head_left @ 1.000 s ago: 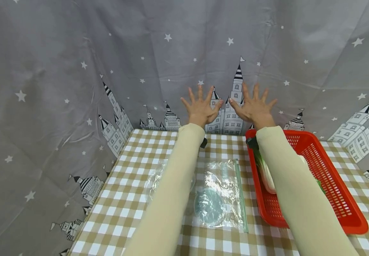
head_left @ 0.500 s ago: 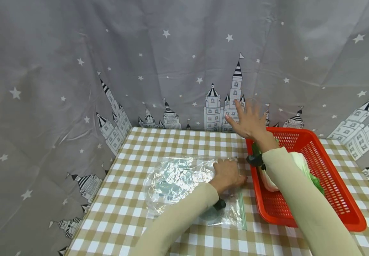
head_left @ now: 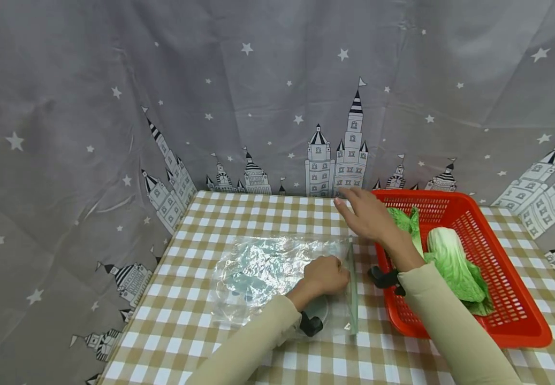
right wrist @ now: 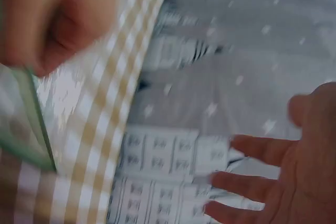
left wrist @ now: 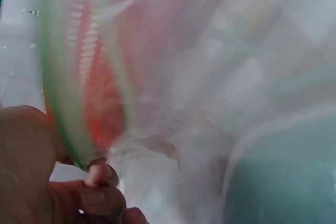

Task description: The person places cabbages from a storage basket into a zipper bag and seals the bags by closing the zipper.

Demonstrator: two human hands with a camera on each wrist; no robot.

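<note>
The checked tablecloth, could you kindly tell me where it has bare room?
The tablecloth is bare left of the clear bag and behind it, toward the curtain. It is crowded between bag and red basket, with the right hand above.

The left hand [head_left: 326,275] is hiding part of the clear bag [head_left: 277,262]. The right arm [head_left: 404,252] is covering some green leaves [head_left: 404,219] and a bit of the red basket [head_left: 513,326]. The head view's bottom edge is cutting off 2 sleeves [head_left: 253,339] and the bench [head_left: 161,321]. The bag is looking smeary in the left wrist view.
</note>
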